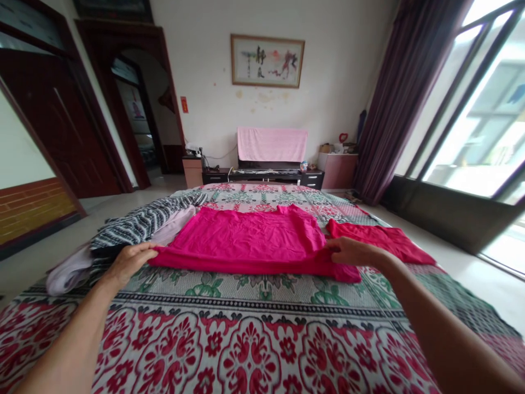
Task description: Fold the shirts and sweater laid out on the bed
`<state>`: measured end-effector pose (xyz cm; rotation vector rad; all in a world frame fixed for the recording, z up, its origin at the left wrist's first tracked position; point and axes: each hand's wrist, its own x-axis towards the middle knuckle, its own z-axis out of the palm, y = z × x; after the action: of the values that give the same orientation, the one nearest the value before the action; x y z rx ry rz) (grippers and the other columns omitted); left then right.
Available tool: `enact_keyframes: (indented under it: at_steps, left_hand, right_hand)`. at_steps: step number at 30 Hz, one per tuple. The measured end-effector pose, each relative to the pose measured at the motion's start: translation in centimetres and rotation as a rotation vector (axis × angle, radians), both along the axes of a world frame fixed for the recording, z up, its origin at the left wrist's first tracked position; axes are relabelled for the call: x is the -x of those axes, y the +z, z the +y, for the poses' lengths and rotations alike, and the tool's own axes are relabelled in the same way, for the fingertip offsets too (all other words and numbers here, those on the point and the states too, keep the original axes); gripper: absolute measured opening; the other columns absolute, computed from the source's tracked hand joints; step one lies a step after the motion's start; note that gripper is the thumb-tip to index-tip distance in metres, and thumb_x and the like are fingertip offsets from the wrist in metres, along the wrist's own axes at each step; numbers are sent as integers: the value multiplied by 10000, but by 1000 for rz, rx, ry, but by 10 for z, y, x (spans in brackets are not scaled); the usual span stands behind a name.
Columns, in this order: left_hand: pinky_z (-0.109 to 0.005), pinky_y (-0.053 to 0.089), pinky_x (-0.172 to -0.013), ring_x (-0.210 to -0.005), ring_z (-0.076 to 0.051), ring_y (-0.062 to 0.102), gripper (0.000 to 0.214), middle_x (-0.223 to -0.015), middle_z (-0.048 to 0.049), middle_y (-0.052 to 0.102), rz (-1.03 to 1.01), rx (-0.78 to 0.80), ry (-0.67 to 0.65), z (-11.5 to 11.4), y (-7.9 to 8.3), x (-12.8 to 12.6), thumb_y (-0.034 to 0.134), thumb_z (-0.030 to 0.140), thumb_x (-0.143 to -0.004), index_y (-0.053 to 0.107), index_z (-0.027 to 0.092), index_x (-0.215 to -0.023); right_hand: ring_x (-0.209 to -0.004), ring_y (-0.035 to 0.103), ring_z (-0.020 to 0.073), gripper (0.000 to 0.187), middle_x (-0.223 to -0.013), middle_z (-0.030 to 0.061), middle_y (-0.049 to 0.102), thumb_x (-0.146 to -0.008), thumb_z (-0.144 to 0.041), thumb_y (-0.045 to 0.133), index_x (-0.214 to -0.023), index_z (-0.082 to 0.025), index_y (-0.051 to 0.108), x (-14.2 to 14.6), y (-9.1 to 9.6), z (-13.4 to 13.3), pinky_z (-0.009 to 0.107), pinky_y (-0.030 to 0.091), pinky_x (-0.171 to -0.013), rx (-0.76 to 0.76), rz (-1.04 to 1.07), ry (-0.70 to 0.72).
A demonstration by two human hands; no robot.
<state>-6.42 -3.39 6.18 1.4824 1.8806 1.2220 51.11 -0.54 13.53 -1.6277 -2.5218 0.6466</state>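
Note:
A bright pink garment (250, 235) lies spread out on the patterned cloth, its near edge slightly raised as a band between my two hands. My left hand (129, 262) pinches the near left corner of it between thumb and fingers. At the near right side, my right hand (348, 250) grips the same edge, with the fingertips partly hidden in the fabric. A small flap of the pink cloth hangs past my right hand. The exact kind of garment cannot be made out.
Black-and-white striped clothing (135, 224) and a pale garment (68, 276) lie left of it. A folded red garment (385, 241) lies to the right. All rest on a patterned cloth (254, 339). Beyond stands a low cabinet (314, 179) below a pink towel (273, 143).

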Motion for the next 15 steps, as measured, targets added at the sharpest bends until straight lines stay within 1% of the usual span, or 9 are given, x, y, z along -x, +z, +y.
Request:
enact_keyframes:
  at_steps: [1,3,6,8,11,13,15]
  left_hand:
    - [-226,483,-675,-715,-166,622,445,-731,9,723,-79,3,-12,5,4,-2,632,375,-580,710,139,-949]
    - [-216,476,-627,-645,-143,606,518,-689,22,705,-145,-5,43,17,10,-6,660,372,-593,682,132,-1050]
    - [-202,457,-570,-601,-129,593,543,-661,26,687,-137,-8,110,39,14,-15,651,357,-642,649,123,-1132]
    - [-195,439,-544,-589,-128,584,495,-643,24,676,-58,11,154,54,12,-21,619,343,-684,655,118,-1123]
    - [-196,426,-539,-595,-135,580,424,-632,23,668,146,76,204,71,4,-24,590,351,-727,682,136,-1081]
    - [-206,431,-554,-619,-149,591,404,-649,16,674,278,117,237,77,-1,-25,580,379,-749,693,150,-1062]
    - [-224,449,-588,-666,-168,610,417,-709,-7,695,365,146,263,79,-3,-26,558,423,-777,694,151,-1062]
  right_hand:
    - [-598,522,116,275,-719,13,659,-677,-146,501,-863,-175,702,1,3,8,216,365,-532,-19,9,-13]
    - [-603,529,121,263,-726,15,662,-675,-142,500,-850,-170,694,3,6,27,220,377,-536,-41,18,-49]
    - [-622,550,130,258,-766,17,687,-676,-142,517,-851,-179,702,5,5,56,223,405,-553,-61,26,-94]
    - [-612,551,127,250,-763,15,696,-689,-154,539,-862,-190,715,6,0,74,220,415,-552,-71,15,-129]
    - [-620,564,124,229,-752,22,701,-695,-164,589,-872,-191,733,5,-11,94,214,432,-568,-65,-21,-169]
    - [-659,586,129,203,-787,34,709,-696,-177,625,-864,-187,738,3,-19,102,215,447,-609,-61,-23,-184]
    - [-683,599,138,163,-811,41,711,-708,-227,649,-838,-184,737,1,-28,105,223,449,-633,-78,-1,-216]
